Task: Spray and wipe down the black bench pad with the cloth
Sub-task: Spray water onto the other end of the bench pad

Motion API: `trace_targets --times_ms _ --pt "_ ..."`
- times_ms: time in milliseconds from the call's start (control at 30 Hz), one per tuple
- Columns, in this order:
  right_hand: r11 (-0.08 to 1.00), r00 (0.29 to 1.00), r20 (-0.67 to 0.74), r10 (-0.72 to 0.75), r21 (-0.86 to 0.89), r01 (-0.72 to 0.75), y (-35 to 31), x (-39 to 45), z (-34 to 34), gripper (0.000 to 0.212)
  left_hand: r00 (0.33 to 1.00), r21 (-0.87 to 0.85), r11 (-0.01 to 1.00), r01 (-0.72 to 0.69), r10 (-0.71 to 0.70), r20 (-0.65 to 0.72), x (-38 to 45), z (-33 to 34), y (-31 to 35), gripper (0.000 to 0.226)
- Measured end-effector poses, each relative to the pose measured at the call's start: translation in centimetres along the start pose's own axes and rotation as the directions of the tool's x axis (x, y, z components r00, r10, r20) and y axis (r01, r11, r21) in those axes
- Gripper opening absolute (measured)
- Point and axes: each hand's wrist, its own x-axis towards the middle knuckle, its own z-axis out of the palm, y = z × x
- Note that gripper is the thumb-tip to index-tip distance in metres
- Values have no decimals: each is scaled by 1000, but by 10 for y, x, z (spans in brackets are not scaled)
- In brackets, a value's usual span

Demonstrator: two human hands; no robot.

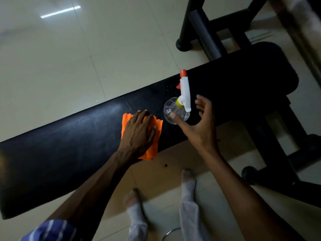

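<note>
Two bare feet (137, 202) are standing on the pale tiled floor (52, 58) at the bottom of the view, below white trouser legs. Just beyond them, a long black bench pad (69, 141) is running diagonally from lower left to upper right. The left hand (139, 134) is lying flat, fingers straight and spread, pressing on an orange cloth (154, 141) that is sitting on the near edge of the surface, its corner hanging slightly over. The right hand (199, 124) is reaching beside it with its grip wide open and holding nothing; the thumb tip is touching, or nearly touching, the clear body of a spray bottle (175, 110), while the fingers are spreading apart just right of it. The bottle is standing upright on the pad, right of the cloth, with a white trigger head and an orange nozzle pointing away. Farther off, black metal frame legs (199, 30) are resting on the floor.
</note>
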Motion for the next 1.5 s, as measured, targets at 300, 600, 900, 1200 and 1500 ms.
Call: trace_targets --times_ms 300,600,900,1200,1500 --pt "941 930 157 -333 113 318 -36 64 27 37 987 23 990 139 -137 -88 15 0 23 25" --pt "994 857 506 99 -16 -106 -32 81 -37 41 973 -14 973 232 -232 22 31 4 53 66" --pt "950 846 509 156 -313 13 -19 76 -76 55 941 -3 941 338 -338 -1 47 11 78 78" --pt "959 911 365 191 -266 -94 0 94 -125 55 974 -10 974 225 -224 37 91 24 122 95" --pt "929 934 207 291 -294 -225 23 116 -200 57 994 -4 998 69 -68 85 141 44 186 97"
